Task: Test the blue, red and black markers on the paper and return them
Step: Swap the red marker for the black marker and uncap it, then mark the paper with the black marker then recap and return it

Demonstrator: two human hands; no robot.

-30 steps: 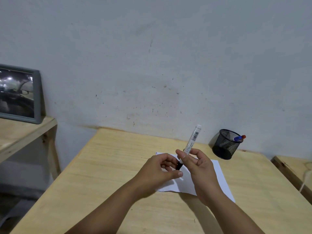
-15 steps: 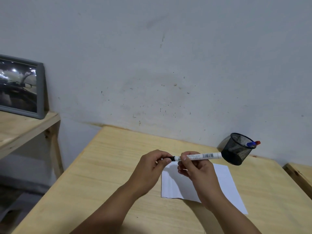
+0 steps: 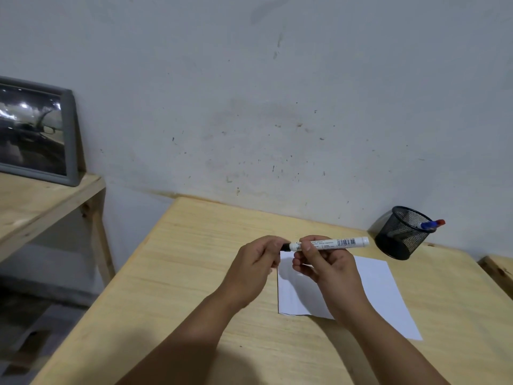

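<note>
My right hand (image 3: 323,262) grips the white barrel of the black marker (image 3: 337,243), which lies level above the paper with its barcode end pointing right. At the marker's left end, my left hand (image 3: 256,262) pinches the black cap (image 3: 286,247); whether the cap is seated or off I cannot tell. The white paper (image 3: 380,290) lies flat on the wooden table under my right hand. A black mesh pen cup (image 3: 401,234) stands at the back right, holding the blue marker (image 3: 426,225) and the red marker (image 3: 440,222), whose ends stick out over the rim.
The wooden table (image 3: 194,287) stands against a grey wall. A lower wooden shelf (image 3: 36,201) to the left carries a grey framed picture (image 3: 36,129). Another wooden surface (image 3: 497,269) shows at the right edge.
The marker swung from nearly upright to level, its barcode end now pointing right. Both hands stay at its left end. The view shifted, so the pen cup sits farther right.
</note>
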